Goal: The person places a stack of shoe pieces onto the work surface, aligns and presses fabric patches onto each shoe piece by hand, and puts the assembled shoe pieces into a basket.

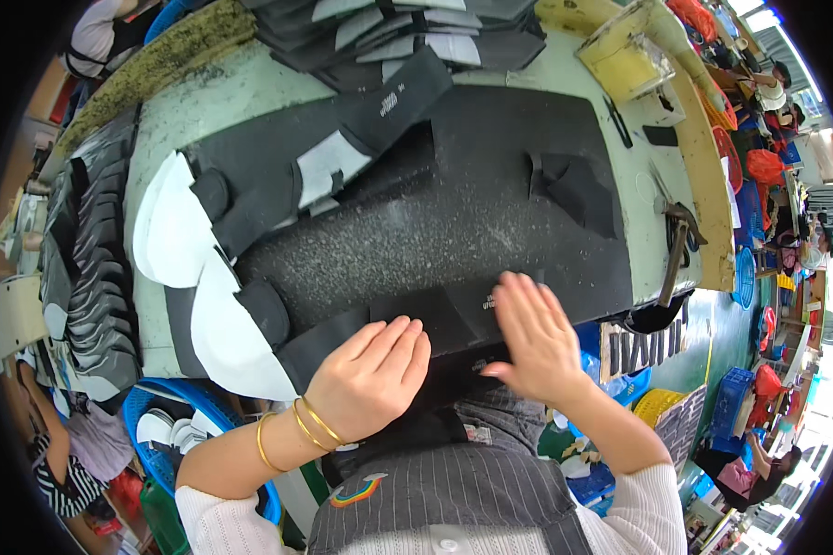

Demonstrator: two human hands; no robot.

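A long black sheet-material piece (342,331) lies along the near edge of the worktable, joined to a white rounded panel (231,328) at its left end. My left hand (372,365) rests on this piece near the edge, fingers together and laid over it, thumb hidden. Further right, my right hand (534,335) presses flat on the same black strip with fingers stretched and thumb out to the side. A second black piece with small white print (393,106) and a white rounded panel (168,222) lies farther back. A dark, speckled board (389,231) is under both.
Stacked black and white pieces (403,37) stand at the back, with another row (102,259) at left. A hammer (677,250) and a yellow container (625,55) are on the right. A blue basket (148,393) sits below left. Other people work beyond the table.
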